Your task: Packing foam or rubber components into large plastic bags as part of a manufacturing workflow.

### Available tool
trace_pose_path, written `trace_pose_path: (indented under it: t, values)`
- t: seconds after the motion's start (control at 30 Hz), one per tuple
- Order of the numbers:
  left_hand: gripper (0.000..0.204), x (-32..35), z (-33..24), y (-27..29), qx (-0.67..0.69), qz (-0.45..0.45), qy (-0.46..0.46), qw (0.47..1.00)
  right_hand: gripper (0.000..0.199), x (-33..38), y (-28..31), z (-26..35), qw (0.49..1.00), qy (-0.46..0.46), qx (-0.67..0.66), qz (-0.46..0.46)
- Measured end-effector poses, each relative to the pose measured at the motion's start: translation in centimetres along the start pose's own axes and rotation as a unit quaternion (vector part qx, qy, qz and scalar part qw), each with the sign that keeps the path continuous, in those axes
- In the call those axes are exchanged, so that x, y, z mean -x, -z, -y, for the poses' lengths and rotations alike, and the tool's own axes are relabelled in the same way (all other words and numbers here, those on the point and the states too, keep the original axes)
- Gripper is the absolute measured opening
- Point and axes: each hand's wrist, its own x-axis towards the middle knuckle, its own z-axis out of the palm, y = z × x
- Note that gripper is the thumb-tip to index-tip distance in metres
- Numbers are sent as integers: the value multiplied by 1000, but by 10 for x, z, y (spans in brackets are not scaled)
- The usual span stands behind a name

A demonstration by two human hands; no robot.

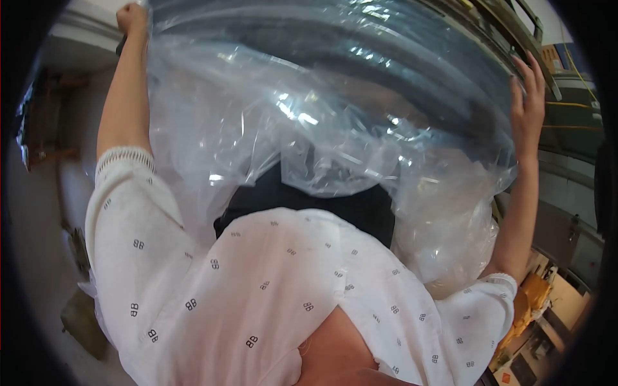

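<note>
A large clear plastic sheet, crinkled and shiny, spreads across the space in front of me and hangs down toward my lap. Under or behind it, something long, dark and grey-blue shows through; its kind is hard to make out. My left hand is raised at the far left, closed in a fist at the sheet's upper left edge. Over on the far right, my right hand is lifted with its fingers stretched out, beside the sheet's right edge. Its fingertips are close to a brownish rail.
Shelving or a cabinet with yellow strips stands to the right. Below it lie an orange-yellow wrapped thing and cartons. A grey floor runs along the left, with a dark greenish object low down.
</note>
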Motion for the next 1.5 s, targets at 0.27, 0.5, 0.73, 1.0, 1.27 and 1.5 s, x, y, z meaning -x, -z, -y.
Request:
trace_pose_path:
  t: [0.27, 0.5, 0.73, 1.0, 1.27, 1.5]
  values:
    - [25, -40, 48, -26, 58, -1, 37, 998, 36, 139, -29, 177, 892, 252, -80, 367]
    - [23, -31, 33, -20, 106, 4, 71, 992, 18, 163, -7, 65, 933, 5, 136, 335]
    - [21, -32, 31, -9, 107, -14, 78, 991, 10, 115, -25, 239, 803, -3, -491, 338]
    - [27, -32, 37, -5, 103, 29, 23, 994, 33, 100, -122, 163, 914, -79, 40, 395]
    - [28, -32, 65, -9, 68, 42, 58, 995, 20, 100, -90, 127, 854, -65, 72, 511]
    - [29, -42, 51, -19, 53, 54, 43, 996, 26, 69, -150, 242, 940, 85, -253, 215]
